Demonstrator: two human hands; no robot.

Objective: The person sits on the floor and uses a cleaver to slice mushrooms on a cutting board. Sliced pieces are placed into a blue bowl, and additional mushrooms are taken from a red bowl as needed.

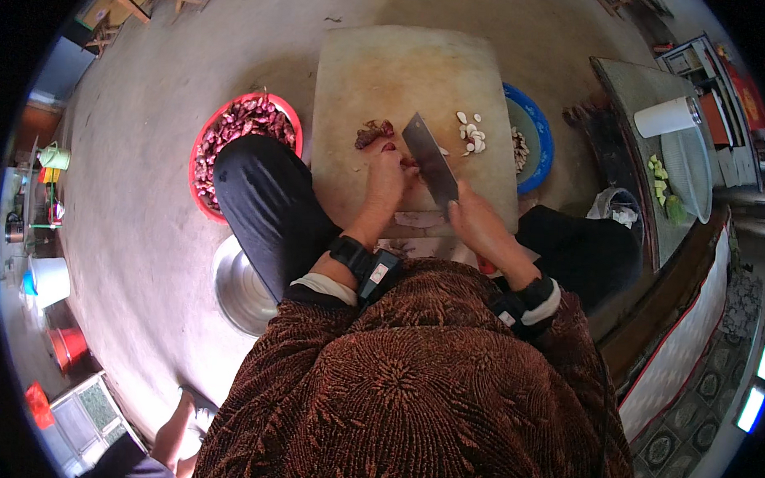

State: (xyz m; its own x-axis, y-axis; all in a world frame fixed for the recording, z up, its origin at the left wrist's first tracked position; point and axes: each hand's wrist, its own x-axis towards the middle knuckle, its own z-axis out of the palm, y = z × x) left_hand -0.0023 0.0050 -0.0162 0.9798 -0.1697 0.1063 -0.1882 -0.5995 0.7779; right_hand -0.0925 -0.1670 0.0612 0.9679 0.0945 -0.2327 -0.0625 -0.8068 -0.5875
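My right hand point(474, 223) grips a broad-bladed cleaver point(431, 158), its blade slanting up and left over the cutting board point(407, 63). Beside the blade, my left hand point(388, 173) holds a small reddish-purple root piece point(409, 162) against the board. Above my left fingers lie several reddish-brown, knobbly root pieces point(373, 134). White slices point(474, 138) are gathered at the board's right side, and one pale slice shows just right of the blade. Part of the held piece is hidden by my fingers and the blade.
Left of the board stands a red basin point(300, 129) full of purple-red roots; a steel basin point(229, 297) is nearer. A blue-rimmed basin point(544, 137) with pale slices stands at the right, before a table point(633, 115) with a white cylinder point(665, 117). Another person's leg point(170, 431) shows lower left.
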